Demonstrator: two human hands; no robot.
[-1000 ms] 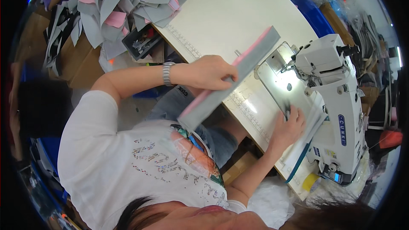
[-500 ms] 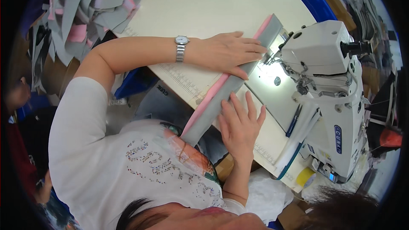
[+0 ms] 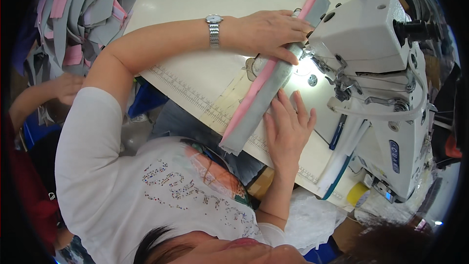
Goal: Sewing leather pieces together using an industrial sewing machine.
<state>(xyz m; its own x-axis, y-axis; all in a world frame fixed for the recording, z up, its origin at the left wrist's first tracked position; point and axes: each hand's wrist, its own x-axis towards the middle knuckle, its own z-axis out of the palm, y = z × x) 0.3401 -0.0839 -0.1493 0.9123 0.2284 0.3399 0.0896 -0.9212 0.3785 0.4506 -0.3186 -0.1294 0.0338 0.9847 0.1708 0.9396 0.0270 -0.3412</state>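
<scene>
The right hand (image 3: 287, 129) lies flat with fingers spread on the sewing table (image 3: 195, 73), its fingertips touching the near edge of a long grey and pink fabric strip (image 3: 259, 98). That strip runs slantwise between the two hands, its lower end hanging off the table edge and its far end passing under the head of the white sewing machine (image 3: 376, 68). The left hand (image 3: 268, 32), a metal wristwatch (image 3: 213, 30) on its wrist, presses palm-down on the strip just beside the lit needle area. With fingertips so close there, a careless feed could catch a finger; uneven pressure could skew the seam. Beyond the left forearm lies a heap of grey and pink pieces (image 3: 83, 14).
</scene>
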